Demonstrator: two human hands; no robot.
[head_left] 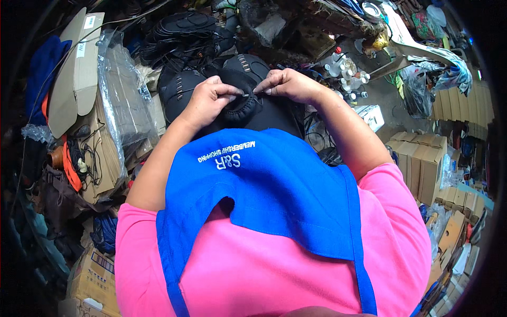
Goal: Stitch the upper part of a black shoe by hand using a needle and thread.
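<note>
A black fabric piece (240,112) with a gathered, ruffled edge rests over my dark-clothed lap. My left hand (208,101) is closed, thumb and forefinger pinching the left side of its upper edge. Opposite it, my right hand (289,86) pinches at the right side, fingertips a short gap from the left ones. A small pale, shiny bit (245,95) shows between the fingertips; its kind is too small to make out. The fingers hide part of the fabric's rim. A blue apron (264,185) covers my front below the hands.
Black cords and dark material (182,34) lie piled beyond my knees. Plastic bottles (346,74) stand at the far right. Flattened cardboard (124,105) in clear plastic leans at the left. Cardboard boxes (420,161) are stacked at the right, and another box (95,280) sits near left.
</note>
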